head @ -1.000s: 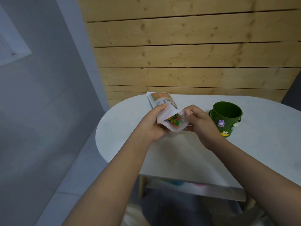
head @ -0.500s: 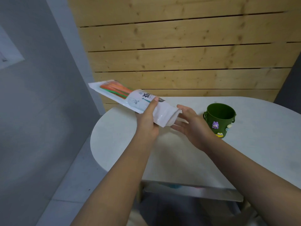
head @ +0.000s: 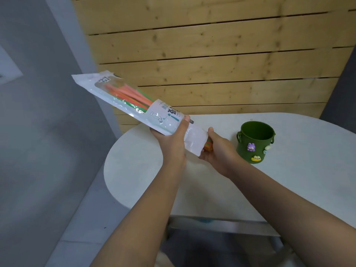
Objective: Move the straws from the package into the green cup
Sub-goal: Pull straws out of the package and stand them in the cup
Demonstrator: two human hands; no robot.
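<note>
A long white plastic package (head: 134,105) slants up to the left above the white table (head: 298,180). Orange and green straws (head: 129,95) show through its clear window. My left hand (head: 173,143) grips the package near its lower, open end. My right hand (head: 217,149) is cupped at that opening, with its fingers around the straw tips (head: 208,145) that poke out. The dark green cup (head: 255,143) stands upright and empty just right of my right hand; small cartoon charms stick to its side.
A wooden plank wall (head: 212,54) rises behind the table. Grey wall and floor lie to the left. A lower shelf (head: 221,225) shows under the tabletop's near edge.
The package has swung from facing me, opening held apart, to slanting up-left. My right hand let go of the rim and now closes on straw tips at the opening.
</note>
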